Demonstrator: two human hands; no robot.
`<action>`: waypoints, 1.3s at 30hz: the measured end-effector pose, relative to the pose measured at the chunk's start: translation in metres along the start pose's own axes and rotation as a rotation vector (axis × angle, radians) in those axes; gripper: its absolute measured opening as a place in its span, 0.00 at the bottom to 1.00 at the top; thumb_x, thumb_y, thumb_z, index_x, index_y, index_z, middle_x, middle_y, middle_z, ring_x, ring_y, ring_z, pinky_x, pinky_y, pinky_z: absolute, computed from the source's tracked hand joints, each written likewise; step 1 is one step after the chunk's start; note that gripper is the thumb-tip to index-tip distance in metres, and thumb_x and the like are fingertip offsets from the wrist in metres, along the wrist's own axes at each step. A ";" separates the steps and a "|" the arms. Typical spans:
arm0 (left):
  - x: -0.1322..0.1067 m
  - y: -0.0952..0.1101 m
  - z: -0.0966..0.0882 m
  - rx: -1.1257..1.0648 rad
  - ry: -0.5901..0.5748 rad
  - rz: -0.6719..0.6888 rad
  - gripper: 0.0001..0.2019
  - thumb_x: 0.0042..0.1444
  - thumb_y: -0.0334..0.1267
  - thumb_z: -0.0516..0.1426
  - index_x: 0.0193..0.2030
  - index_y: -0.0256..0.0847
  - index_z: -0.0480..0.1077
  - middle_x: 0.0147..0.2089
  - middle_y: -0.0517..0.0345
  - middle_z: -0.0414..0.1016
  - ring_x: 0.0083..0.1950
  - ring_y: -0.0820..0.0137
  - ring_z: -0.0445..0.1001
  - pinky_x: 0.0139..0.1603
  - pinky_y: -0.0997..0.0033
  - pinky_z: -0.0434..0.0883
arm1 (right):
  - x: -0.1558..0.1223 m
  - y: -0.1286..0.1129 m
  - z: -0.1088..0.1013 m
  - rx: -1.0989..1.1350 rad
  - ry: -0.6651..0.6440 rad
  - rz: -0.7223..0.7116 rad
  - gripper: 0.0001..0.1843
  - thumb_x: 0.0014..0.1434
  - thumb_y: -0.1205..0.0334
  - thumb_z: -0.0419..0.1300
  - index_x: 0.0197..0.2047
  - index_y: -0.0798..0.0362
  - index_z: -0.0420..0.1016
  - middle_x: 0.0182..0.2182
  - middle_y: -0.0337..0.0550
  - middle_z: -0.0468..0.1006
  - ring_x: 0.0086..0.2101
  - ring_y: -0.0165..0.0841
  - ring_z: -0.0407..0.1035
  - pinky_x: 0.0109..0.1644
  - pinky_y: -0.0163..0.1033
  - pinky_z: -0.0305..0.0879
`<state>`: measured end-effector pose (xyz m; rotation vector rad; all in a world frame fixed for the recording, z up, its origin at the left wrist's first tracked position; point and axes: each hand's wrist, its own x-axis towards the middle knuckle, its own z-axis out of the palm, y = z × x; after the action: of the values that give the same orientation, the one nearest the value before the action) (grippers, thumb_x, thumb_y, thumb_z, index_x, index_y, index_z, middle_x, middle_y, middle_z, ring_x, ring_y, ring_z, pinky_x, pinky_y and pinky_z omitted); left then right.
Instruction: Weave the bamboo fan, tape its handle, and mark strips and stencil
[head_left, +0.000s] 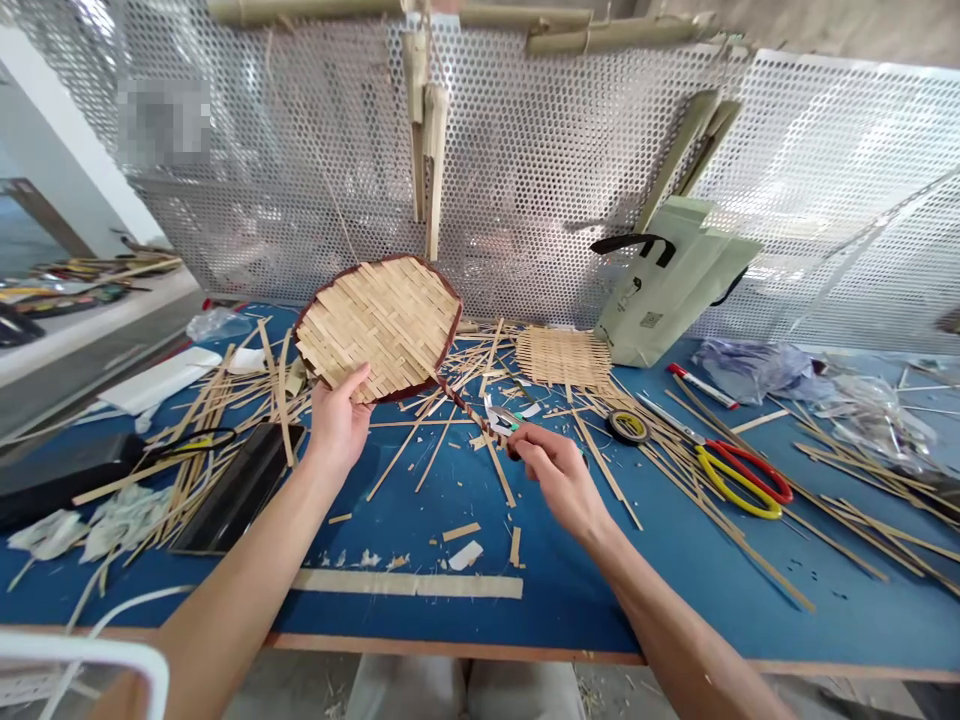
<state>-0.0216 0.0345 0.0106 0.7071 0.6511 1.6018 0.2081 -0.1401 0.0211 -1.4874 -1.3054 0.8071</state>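
A woven bamboo fan (386, 325) with a dark red-brown bound edge is tilted up above the table. My left hand (339, 420) grips its lower left edge, thumb on the woven face. The fan's handle (459, 398), wrapped in a dark spiral strip, slants down to the right. My right hand (551, 462) is closed around the handle's lower end, and its fingers hide the tip. Right beside those fingers is a small white and green item (504, 418); I cannot tell whether it is held or lies behind.
Bamboo strips and scraps litter the blue table (420, 625). On the right are red-and-yellow-handled scissors (742, 480), a tape roll (628, 427), a red marker (703, 386) and a green paper bag (660, 300). A woven square (564, 356) lies behind; a black phone (240, 490) is left.
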 end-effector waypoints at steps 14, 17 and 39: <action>0.000 0.001 0.001 0.022 -0.007 -0.024 0.25 0.50 0.25 0.68 0.55 0.46 0.81 0.52 0.55 0.89 0.58 0.59 0.86 0.62 0.56 0.82 | 0.003 0.004 -0.004 0.226 -0.008 -0.066 0.29 0.72 0.34 0.59 0.30 0.48 0.62 0.27 0.33 0.56 0.29 0.31 0.50 0.33 0.39 0.51; -0.001 0.002 0.002 0.009 -0.018 -0.044 0.22 0.51 0.24 0.67 0.53 0.44 0.82 0.49 0.55 0.89 0.57 0.59 0.86 0.63 0.56 0.82 | 0.004 0.008 -0.005 0.165 0.055 -0.053 0.28 0.71 0.36 0.61 0.30 0.49 0.68 0.27 0.35 0.65 0.31 0.32 0.58 0.36 0.39 0.56; -0.001 -0.005 -0.001 -0.013 0.018 -0.027 0.18 0.54 0.26 0.69 0.50 0.46 0.80 0.50 0.56 0.89 0.55 0.63 0.87 0.58 0.64 0.84 | -0.010 -0.012 0.002 -0.076 -0.496 -0.158 0.07 0.68 0.60 0.64 0.41 0.51 0.84 0.37 0.43 0.87 0.35 0.34 0.78 0.39 0.38 0.71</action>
<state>-0.0189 0.0338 0.0064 0.6720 0.6602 1.5878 0.2004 -0.1502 0.0303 -1.2617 -1.8119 1.0727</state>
